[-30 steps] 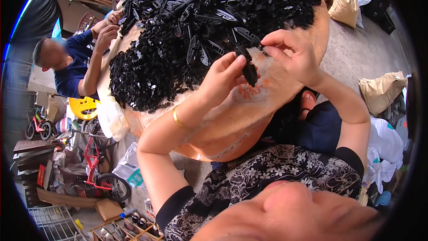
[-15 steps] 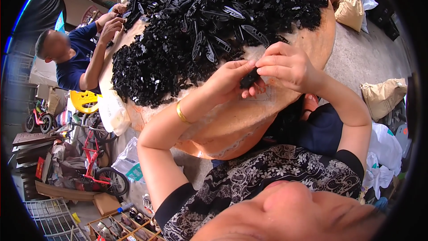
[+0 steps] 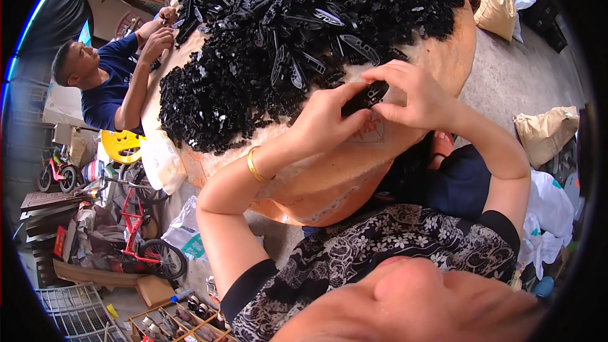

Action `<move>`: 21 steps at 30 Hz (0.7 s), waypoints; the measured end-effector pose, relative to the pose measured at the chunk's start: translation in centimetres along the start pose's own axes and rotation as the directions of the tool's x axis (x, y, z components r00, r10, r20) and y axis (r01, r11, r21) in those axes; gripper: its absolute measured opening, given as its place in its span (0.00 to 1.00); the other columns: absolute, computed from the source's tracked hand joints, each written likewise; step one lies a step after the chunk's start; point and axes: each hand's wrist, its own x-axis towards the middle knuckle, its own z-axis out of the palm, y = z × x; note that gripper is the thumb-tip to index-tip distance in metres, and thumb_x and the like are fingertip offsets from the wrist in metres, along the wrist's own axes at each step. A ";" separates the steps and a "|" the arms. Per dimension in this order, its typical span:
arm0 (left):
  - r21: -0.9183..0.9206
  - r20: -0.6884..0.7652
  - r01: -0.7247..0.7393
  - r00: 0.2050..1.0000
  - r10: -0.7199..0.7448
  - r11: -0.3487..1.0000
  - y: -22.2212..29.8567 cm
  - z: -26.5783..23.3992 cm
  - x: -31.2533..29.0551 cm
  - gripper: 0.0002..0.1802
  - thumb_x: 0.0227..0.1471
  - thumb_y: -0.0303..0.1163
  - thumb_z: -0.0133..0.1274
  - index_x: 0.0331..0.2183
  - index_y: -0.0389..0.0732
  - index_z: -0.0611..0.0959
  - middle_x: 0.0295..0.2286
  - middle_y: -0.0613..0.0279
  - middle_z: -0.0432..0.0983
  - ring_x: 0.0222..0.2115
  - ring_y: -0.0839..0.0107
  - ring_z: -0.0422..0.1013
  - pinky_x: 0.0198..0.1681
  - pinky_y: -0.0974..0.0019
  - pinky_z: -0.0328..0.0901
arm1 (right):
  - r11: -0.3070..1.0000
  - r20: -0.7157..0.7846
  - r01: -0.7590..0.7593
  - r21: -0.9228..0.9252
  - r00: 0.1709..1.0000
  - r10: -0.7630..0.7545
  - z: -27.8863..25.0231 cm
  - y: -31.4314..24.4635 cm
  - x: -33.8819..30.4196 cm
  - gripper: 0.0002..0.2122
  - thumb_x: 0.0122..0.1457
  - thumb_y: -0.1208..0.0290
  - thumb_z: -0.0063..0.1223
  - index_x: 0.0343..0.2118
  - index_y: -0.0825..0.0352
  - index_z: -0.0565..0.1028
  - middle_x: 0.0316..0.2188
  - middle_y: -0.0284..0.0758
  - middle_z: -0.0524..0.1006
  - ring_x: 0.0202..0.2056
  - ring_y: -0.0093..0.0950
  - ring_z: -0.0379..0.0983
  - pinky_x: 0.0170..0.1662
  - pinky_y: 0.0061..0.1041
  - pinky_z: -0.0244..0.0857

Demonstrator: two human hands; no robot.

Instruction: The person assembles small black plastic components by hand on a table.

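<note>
Hands are working together at the near edge of the round table [image 3: 443, 63], both pinching one small black plastic piece [image 3: 366, 97] between them. Left hand [image 3: 326, 117] is gripping the lower end with thumb and fingers; right hand [image 3: 415, 95] is closing over the upper end from above. The piece is sitting just above the tabletop, right beside the big heap of black parts [image 3: 285, 44] covering most of the table.

Handling, judging by looks: the piece is appearing light, stiff and thin, moulded plastic with a glossy skin, so likely a bit slick under dry fingers. Long narrow shape is suggesting a hold at the two ends, the way both hands are doing now, rather than across the middle, where it might flex or snap. Whether it is one part or two being pressed together, I cannot tell; the fingers are hiding the join.

Gold bangle [image 3: 254, 164] is riding on the left wrist. Another person [image 3: 104, 82] is sitting at the far left of the table, their hands busy at the heap's edge.
</note>
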 end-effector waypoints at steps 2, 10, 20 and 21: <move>0.015 0.001 -0.004 1.000 0.004 1.000 -0.1 0.1 0.1 0.19 0.46 0.28 0.53 0.42 0.33 0.76 0.24 0.48 0.76 0.23 0.63 0.74 0.28 0.66 0.67 | 0.999 0.065 -0.031 0.021 0.997 0.030 0.0 0.7 -0.1 0.17 0.44 0.72 0.57 0.40 0.68 0.75 0.33 0.40 0.77 0.33 0.33 0.73 0.36 0.28 0.67; 0.183 0.015 -0.123 0.992 0.122 0.975 0.2 0.5 -0.4 0.19 0.47 0.26 0.53 0.44 0.33 0.74 0.26 0.50 0.77 0.24 0.63 0.75 0.29 0.67 0.68 | 0.906 0.157 -0.343 0.247 0.937 0.311 -0.4 -0.3 -0.2 0.14 0.43 0.72 0.58 0.36 0.69 0.77 0.24 0.38 0.78 0.22 0.22 0.73 0.27 0.19 0.66; 0.566 -0.030 -0.355 0.893 0.448 0.744 -0.3 -1.8 1.2 0.13 0.41 0.29 0.58 0.34 0.40 0.79 0.29 0.57 0.75 0.35 0.58 0.67 0.38 0.61 0.65 | 0.975 0.275 -0.223 0.025 0.939 0.207 -1.1 0.2 -0.5 0.14 0.45 0.65 0.61 0.32 0.69 0.77 0.22 0.37 0.75 0.24 0.29 0.72 0.28 0.26 0.66; 0.676 -0.040 -0.349 0.862 0.505 0.649 -1.0 -2.5 1.7 0.15 0.40 0.27 0.56 0.35 0.38 0.78 0.33 0.58 0.75 0.40 0.57 0.66 0.42 0.60 0.63 | 0.974 0.273 -0.223 0.025 0.939 0.208 -1.1 0.2 -0.5 0.14 0.45 0.65 0.61 0.32 0.69 0.77 0.22 0.37 0.75 0.24 0.29 0.72 0.28 0.26 0.66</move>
